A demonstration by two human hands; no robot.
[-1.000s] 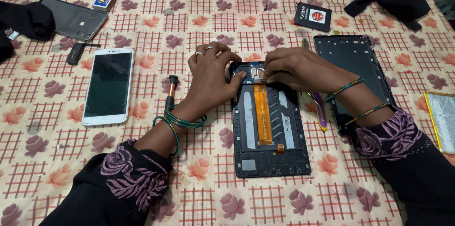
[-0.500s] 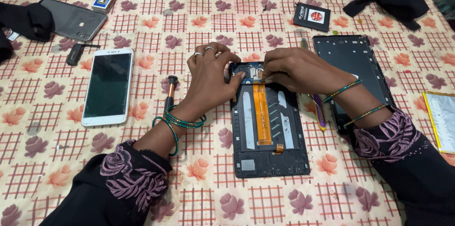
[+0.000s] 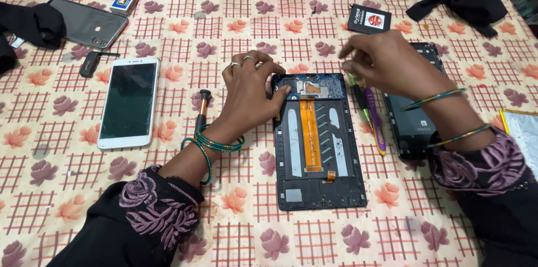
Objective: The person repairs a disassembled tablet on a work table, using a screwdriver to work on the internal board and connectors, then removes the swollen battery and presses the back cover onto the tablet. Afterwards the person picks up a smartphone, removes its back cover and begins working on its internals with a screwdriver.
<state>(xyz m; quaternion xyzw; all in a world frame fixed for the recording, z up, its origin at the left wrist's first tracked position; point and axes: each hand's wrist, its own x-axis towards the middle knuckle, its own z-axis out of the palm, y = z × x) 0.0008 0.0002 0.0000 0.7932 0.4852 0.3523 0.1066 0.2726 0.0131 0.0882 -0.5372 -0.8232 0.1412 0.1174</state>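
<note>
Floral tablecloth [image 3: 235, 15], hands at opened tablet [image 3: 316, 144]

Left hand [image 3: 249, 90] presses its fingers [image 3: 278, 92] on an opened tablet's [image 3: 316, 144] top-left corner; right hand [image 3: 386, 62] hovers pinched above two tools [image 3: 370, 113] just beside the tablet.

Phone [image 3: 129, 101] left of opened tablet [image 3: 317, 144]

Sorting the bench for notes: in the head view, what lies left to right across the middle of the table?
White phone → small screwdriver → left hand → opened tablet → purple pry tool → dark phone panel.
</note>
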